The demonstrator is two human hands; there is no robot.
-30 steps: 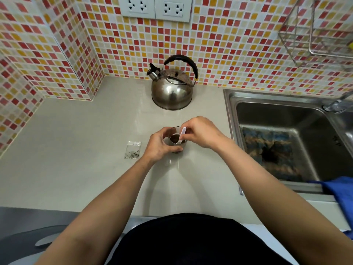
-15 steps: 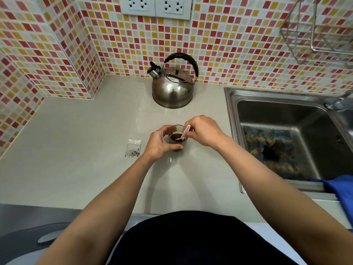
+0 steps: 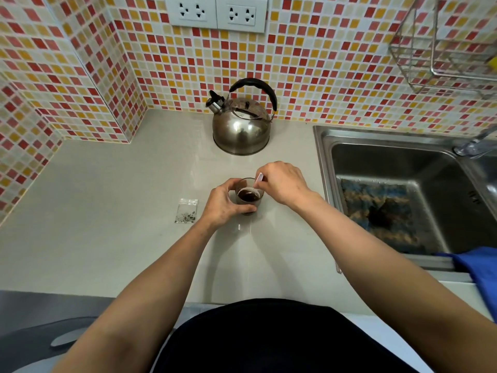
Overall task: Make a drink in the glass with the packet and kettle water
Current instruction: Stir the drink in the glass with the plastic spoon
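A small clear glass (image 3: pixel 248 196) holding dark brown liquid stands on the beige counter (image 3: pixel 113 238). My left hand (image 3: pixel 224 204) wraps around its left side. My right hand (image 3: pixel 282 183) pinches a thin white stirrer (image 3: pixel 258 179) whose lower end dips into the drink. A clear plastic packet (image 3: pixel 187 210) with a few dark specks lies flat on the counter to the left of the glass. The steel kettle (image 3: pixel 241 122) with a black handle stands behind the glass, near the tiled wall.
A steel sink (image 3: pixel 408 200) lies to the right with a tap (image 3: pixel 474 144) at its far corner. A blue cloth (image 3: pixel 481 267) hangs over its near edge. A wire rack (image 3: pixel 446 44) is on the wall, with sockets (image 3: pixel 216 12) above the kettle.
The stirrer's upper end has shifted slightly as my right hand moves it in the glass. My left hand stays on the glass.
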